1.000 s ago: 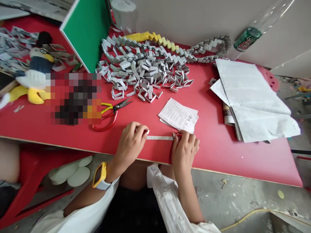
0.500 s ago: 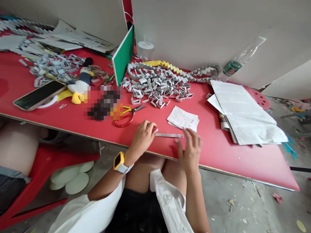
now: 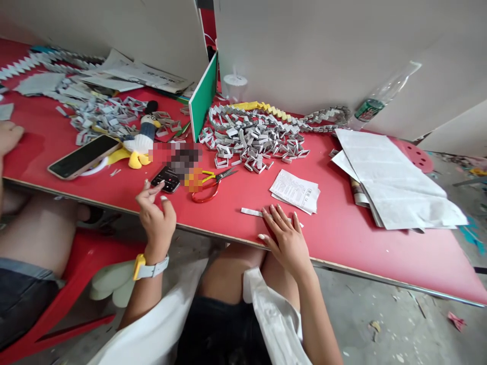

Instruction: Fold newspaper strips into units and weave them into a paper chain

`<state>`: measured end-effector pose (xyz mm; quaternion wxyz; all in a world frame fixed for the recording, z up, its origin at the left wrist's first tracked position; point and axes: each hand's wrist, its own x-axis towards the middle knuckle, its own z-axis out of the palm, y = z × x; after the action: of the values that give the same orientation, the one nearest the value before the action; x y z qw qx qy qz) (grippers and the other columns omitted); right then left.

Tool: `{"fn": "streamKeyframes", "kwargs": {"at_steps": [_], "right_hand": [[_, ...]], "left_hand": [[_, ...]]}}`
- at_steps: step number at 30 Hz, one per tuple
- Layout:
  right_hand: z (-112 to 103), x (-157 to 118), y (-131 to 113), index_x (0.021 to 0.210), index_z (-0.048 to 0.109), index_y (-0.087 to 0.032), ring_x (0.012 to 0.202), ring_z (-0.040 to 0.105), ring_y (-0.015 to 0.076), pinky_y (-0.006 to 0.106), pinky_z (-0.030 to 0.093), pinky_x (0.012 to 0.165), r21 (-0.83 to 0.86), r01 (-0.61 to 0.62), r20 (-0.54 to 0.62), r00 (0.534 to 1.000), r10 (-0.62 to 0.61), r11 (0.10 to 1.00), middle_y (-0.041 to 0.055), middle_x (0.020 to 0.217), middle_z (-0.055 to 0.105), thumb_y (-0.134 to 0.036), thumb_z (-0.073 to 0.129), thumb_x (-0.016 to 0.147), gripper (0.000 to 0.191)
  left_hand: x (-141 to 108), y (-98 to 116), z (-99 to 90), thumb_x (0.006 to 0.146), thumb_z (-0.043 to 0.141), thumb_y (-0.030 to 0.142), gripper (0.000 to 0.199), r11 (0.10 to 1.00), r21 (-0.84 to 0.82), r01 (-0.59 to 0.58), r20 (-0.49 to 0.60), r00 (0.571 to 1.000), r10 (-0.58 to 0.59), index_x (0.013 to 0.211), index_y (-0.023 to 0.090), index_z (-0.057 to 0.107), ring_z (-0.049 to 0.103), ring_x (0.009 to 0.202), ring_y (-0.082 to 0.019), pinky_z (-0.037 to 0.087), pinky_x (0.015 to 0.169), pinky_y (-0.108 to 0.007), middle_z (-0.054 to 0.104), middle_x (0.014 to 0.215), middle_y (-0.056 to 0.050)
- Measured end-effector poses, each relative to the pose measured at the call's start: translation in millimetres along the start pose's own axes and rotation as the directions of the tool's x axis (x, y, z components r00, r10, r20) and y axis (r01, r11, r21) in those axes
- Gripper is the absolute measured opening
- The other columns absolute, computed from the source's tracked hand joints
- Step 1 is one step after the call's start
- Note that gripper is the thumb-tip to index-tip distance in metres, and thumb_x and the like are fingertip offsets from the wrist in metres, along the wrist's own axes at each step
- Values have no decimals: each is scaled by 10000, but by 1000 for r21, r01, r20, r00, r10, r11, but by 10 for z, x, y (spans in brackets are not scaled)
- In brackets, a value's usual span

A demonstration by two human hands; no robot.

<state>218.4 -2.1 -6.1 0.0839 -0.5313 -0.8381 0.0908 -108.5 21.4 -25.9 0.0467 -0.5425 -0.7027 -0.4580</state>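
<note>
My left hand (image 3: 157, 218) is at the table edge with its fingers apart. Its index fingertip is at the lit screen of a smartphone (image 3: 166, 181), whose far part is blurred out. My right hand (image 3: 287, 243) lies flat and open on the table, its fingers across a narrow paper strip (image 3: 251, 212) that is partly covered. Beyond the right hand rests a small stack of printed paper slips (image 3: 294, 190). Scissors (image 3: 207, 190) with red and yellow handles lie between the phone and the strip, their blades partly open.
Folded paper links (image 3: 254, 144) lie piled behind the scissors, with a woven chain (image 3: 323, 119) along the partition. White sheets (image 3: 399, 182) are stacked at the right, near a plastic bottle (image 3: 367, 109). On the left are a plush bird (image 3: 141, 137), another phone (image 3: 83, 157) and another person's hand (image 3: 8, 137).
My left hand has left the strip's end and moved left to the phone, whose screen is now lit. My right hand has come down flat onto the strip. Another person's hand has appeared at far left.
</note>
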Motion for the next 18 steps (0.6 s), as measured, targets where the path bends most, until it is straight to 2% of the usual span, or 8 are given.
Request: {"fn": "streamKeyframes", "kwargs": {"at_steps": [5, 10, 13, 15, 18], "right_hand": [[7, 2, -7, 1517, 235, -246, 1476, 230, 240, 567, 196, 1186, -9, -12, 6, 1000, 12, 1000, 46, 1572, 287, -503, 324, 985, 598], [17, -2, 4, 1521, 222, -244, 1480, 216, 242, 561, 194, 1187, -15, -2, 5, 1000, 2, 1000, 41, 1575, 280, -489, 337, 986, 600], [20, -4, 3, 1519, 228, -242, 1480, 217, 242, 562, 199, 1185, -23, -1, 1, 1000, 1, 1000, 36, 1577, 277, -483, 342, 986, 596], [20, -5, -1, 1518, 232, -241, 1478, 223, 242, 562, 201, 1185, -22, 1, -5, 1000, -2, 1000, 38, 1575, 283, -482, 342, 987, 594], [20, -5, -6, 1516, 242, -240, 1474, 237, 244, 564, 207, 1183, -18, 1, -17, 1000, -1, 1000, 45, 1569, 299, -485, 346, 984, 595]], "left_hand": [[-22, 54, 30, 890, 428, 146, 154, 1000, 30, 7, 24, 1000, -8, 1038, 180, 403, 409, 1385, -255, 359, 1132, -499, 617, 1228, -196], [-24, 175, -72, 917, 409, 144, 162, 999, -39, 7, -59, 998, -10, 1074, 181, 391, 406, 1387, -238, 348, 1145, -472, 592, 1270, -186], [24, 144, -96, 922, 418, 161, 179, 1000, -29, -5, -31, 999, 4, 1095, 176, 378, 463, 1340, -237, 328, 1158, -475, 587, 1245, -175], [98, 38, -81, 904, 489, 208, 281, 1000, 3, -16, 21, 1000, 16, 1148, 165, 358, 473, 1321, -258, 329, 1156, -482, 533, 1285, -186], [261, -200, -39, 801, 674, 339, 585, 996, 80, -25, 126, 992, 14, 1218, 131, 319, 415, 1331, -329, 368, 1120, -513, 416, 1349, -229]]}}
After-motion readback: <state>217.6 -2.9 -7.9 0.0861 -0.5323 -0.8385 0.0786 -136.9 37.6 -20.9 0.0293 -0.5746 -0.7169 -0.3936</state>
